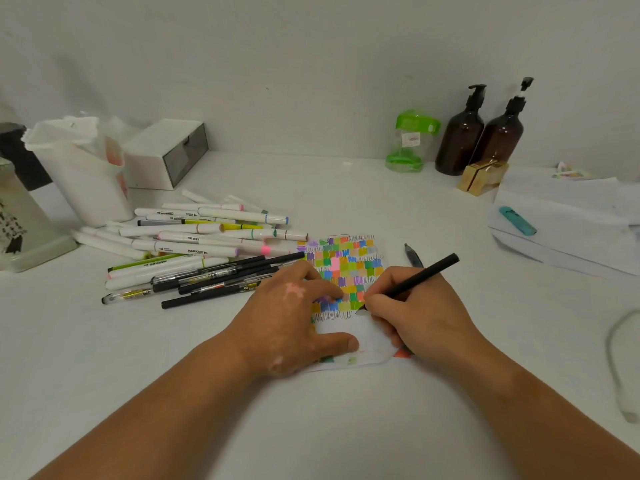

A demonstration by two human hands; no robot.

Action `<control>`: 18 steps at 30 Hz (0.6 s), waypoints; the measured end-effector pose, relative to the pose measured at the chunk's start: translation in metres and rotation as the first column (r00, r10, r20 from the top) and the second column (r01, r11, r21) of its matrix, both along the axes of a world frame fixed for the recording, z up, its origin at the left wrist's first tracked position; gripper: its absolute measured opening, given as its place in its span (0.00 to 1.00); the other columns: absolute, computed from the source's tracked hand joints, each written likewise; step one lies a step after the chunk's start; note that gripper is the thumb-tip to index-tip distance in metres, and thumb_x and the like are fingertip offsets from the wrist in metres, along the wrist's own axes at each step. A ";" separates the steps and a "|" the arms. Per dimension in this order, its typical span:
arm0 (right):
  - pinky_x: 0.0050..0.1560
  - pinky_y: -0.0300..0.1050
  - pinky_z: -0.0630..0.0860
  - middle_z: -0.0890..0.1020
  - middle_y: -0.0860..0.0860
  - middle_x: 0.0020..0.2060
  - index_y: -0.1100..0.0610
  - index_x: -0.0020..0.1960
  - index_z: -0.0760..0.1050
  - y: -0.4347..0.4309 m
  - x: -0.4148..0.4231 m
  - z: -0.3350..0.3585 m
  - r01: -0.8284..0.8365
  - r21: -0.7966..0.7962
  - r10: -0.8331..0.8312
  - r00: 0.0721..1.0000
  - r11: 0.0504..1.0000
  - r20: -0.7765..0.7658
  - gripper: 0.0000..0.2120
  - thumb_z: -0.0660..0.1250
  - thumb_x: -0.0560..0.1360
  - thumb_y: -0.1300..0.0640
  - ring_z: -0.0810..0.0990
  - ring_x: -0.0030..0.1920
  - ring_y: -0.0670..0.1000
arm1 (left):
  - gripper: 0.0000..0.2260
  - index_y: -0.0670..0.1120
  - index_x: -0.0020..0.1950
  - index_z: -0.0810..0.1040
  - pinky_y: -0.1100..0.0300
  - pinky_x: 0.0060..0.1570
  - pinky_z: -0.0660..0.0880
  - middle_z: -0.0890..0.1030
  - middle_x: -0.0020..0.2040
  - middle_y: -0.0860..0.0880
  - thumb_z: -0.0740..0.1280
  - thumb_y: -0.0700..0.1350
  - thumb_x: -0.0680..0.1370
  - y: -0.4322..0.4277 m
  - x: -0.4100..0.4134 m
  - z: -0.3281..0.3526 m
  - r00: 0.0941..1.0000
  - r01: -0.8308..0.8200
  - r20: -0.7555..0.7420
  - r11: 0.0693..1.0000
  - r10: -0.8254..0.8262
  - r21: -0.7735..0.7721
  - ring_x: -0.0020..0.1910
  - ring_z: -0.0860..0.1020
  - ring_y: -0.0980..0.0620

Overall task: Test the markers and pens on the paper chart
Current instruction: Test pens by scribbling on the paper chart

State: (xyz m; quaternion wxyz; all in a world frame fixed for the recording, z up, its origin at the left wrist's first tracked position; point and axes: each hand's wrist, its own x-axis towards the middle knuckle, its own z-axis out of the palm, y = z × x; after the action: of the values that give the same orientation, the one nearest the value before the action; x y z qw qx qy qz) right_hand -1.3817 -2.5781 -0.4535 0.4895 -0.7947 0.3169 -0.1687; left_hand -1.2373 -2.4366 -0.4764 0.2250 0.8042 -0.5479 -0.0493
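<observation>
A white surface (311, 410) runs back to a plain white wall. Near its middle lies the paper chart (346, 265), filled with small coloured squares and rows of black zigzag lines.

The right hand (415, 310) has its grip closed round a black pen (424, 273), thumb and fingers pinching the lower barrel, and the tip touches the chart's lower part, at the end of a zigzag row. The left hand (294, 317) lies on the chart's left side with fingers nearly straight and holds nothing, its grip relaxed and pressing the sheet down.

Left of the chart sprawls a heap of white markers (207, 233) with coloured caps. Several black pens (221, 280) lie just in front of them. Behind the heap stand a white holder (83, 181) and a small white drawer box (166, 150).

Along the wall to the right are a green-lidded jar (412, 140), two brown pump bottles (462, 140) and a small gold box (481, 176). A stack of white sheets (571, 237) carries a teal highlighter (517, 220). A grey pen (414, 255) lies just right of the chart.
</observation>
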 end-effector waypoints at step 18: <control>0.26 0.33 0.75 0.81 0.46 0.26 0.51 0.40 0.80 -0.002 0.001 -0.001 -0.004 -0.046 0.001 0.999 0.999 -0.053 0.06 0.72 0.76 0.56 0.81 0.24 0.47 | 0.33 0.62 0.66 0.74 0.62 0.55 0.74 0.69 0.56 0.61 0.70 0.73 0.65 -0.001 -0.001 0.003 1.000 -0.012 -0.017 0.999 0.013 0.037 0.56 0.71 0.59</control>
State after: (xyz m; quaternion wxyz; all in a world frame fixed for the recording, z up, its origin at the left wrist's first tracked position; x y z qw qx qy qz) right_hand -1.3804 -2.5797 -0.4540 0.4630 -0.8102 0.3247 -0.1544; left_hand -1.2384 -2.4371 -0.4729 0.2152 0.8112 -0.5398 -0.0649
